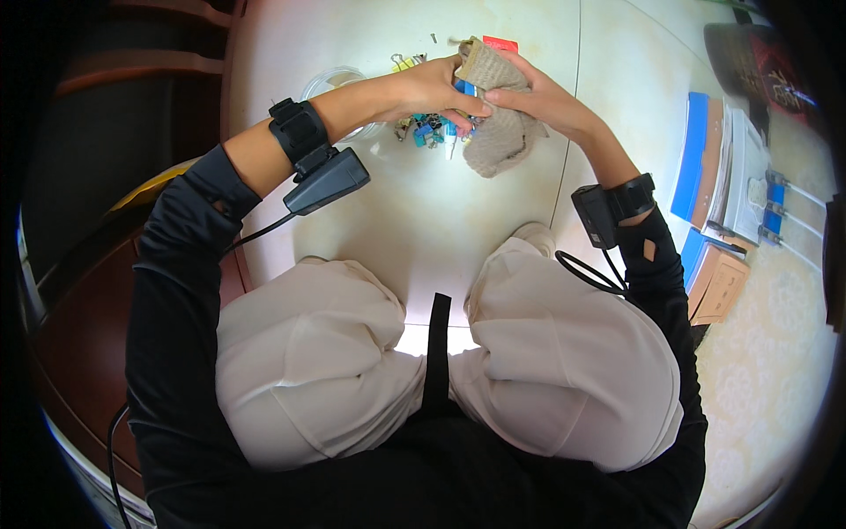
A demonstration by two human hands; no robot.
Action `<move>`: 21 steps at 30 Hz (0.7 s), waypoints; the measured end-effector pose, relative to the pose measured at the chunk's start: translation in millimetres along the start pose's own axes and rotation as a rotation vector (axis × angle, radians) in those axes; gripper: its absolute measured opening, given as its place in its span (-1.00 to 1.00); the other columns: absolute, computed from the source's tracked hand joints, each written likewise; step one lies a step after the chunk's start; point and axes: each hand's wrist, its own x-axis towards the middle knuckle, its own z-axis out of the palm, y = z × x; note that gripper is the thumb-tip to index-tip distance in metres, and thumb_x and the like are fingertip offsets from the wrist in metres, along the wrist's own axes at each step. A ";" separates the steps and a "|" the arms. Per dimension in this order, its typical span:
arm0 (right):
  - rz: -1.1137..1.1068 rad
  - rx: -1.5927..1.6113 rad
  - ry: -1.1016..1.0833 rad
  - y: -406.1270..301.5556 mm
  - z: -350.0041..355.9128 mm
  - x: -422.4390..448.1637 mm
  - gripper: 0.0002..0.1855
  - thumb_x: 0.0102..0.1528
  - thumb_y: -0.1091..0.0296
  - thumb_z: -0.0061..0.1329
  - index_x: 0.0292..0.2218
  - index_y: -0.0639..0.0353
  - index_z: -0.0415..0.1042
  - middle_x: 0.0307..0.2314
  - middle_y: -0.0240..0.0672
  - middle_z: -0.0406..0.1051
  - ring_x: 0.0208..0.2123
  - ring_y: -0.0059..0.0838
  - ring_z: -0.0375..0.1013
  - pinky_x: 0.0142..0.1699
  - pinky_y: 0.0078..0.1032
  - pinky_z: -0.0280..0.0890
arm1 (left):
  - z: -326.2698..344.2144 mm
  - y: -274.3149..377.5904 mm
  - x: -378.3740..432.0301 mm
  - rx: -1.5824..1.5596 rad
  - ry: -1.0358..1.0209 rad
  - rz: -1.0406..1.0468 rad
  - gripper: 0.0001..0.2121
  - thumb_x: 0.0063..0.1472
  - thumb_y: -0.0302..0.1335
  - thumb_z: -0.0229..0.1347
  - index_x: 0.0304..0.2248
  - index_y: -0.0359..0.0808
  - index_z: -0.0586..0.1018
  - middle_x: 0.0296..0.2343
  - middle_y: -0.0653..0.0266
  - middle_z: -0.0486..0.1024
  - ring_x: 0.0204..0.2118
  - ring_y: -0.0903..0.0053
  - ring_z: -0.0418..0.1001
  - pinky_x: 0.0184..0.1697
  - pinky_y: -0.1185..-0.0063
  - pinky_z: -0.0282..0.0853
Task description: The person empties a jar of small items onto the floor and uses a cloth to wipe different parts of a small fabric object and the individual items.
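A beige, rough-woven cloth is bunched up above the pale floor tiles, between my hands. My right hand grips it from the right, thumb pressed on its near face and fingers partly behind it. From the left, my left hand grasps the cloth too, its thumb tip lying on the fabric. A blue item shows in the gap between that thumb and the upper fingers; its kind is unclear. Below the left hand lie several coloured binder clips and a small white-tipped tube. The cloth hides whatever is behind it.
A clear round plastic container stands behind my left forearm. More clips, a screw and a red card lie farther off. Folders and a cardboard box are at right; dark wooden furniture is at left.
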 end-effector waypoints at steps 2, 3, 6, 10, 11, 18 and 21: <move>0.021 -0.076 -0.004 5.3 2.1 1.1 -0.33 -0.16 0.04 0.04 -0.08 0.20 0.15 -0.26 -0.24 0.29 -0.19 -0.44 0.27 -0.09 -0.54 0.13 | 4.2 -1.7 -3.0 0.049 0.032 0.014 -0.39 -0.05 -0.41 0.13 -0.06 -0.43 0.10 -0.31 0.18 0.36 -0.30 0.53 0.40 -0.26 0.64 0.36; 0.040 -0.153 -0.023 5.2 4.7 2.3 -0.42 -0.13 0.09 0.02 -0.12 0.18 0.20 -0.31 -0.30 0.32 -0.24 -0.49 0.29 -0.12 -0.57 0.15 | 5.7 -3.9 -5.9 0.090 0.077 0.024 -0.40 -0.06 -0.40 0.14 -0.07 -0.43 0.12 -0.32 0.18 0.35 -0.34 0.55 0.40 -0.28 0.65 0.36; 0.039 -0.179 -0.041 -2.1 9.2 3.5 -0.50 -0.15 0.11 0.03 -0.20 0.19 0.27 -0.39 -0.33 0.35 -0.32 -0.54 0.31 -0.18 -0.60 0.17 | 2.9 -7.4 -7.8 0.065 0.053 0.008 -0.38 -0.09 -0.38 0.16 -0.07 -0.41 0.13 -0.33 0.20 0.35 -0.38 0.59 0.38 -0.29 0.68 0.32; -0.008 -0.194 -0.040 -2.7 9.6 8.7 -0.57 -0.14 0.15 0.00 -0.25 0.20 0.31 -0.44 -0.35 0.35 -0.39 -0.57 0.32 -0.24 -0.61 0.19 | -5.0 -15.5 1.0 0.041 -0.057 0.059 -0.38 -0.10 -0.39 0.16 -0.06 -0.37 0.15 -0.32 0.23 0.35 -0.32 0.61 0.33 -0.21 0.68 0.23; 0.012 -0.196 0.024 -2.0 9.4 9.4 -0.59 -0.14 0.18 -0.03 -0.26 0.20 0.32 -0.45 -0.35 0.35 -0.41 -0.58 0.32 -0.25 -0.63 0.20 | -3.7 -20.2 1.9 0.041 -0.055 0.061 -0.38 -0.10 -0.39 0.16 -0.06 -0.37 0.15 -0.32 0.23 0.35 -0.32 0.61 0.33 -0.21 0.68 0.23; 0.154 0.101 0.232 6.3 -3.2 1.0 -0.67 -0.13 0.20 -0.10 -0.32 0.20 0.36 -0.47 -0.36 0.36 -0.42 -0.57 0.34 -0.29 -0.61 0.21 | 3.4 -25.4 -1.9 0.053 0.100 -0.061 -0.51 0.06 -0.19 -0.01 -0.09 -0.32 0.24 -0.25 0.27 0.32 -0.19 0.61 0.27 -0.08 0.66 0.14; 0.141 0.093 0.256 10.9 0.0 0.1 -0.66 -0.12 0.19 -0.14 -0.32 0.22 0.35 -0.45 -0.33 0.36 -0.38 -0.57 0.33 -0.26 -0.62 0.19 | 4.9 -23.4 -0.9 -0.019 0.088 -0.022 -0.52 0.07 -0.16 -0.03 -0.10 -0.30 0.24 -0.26 0.28 0.31 -0.20 0.62 0.28 -0.11 0.68 0.18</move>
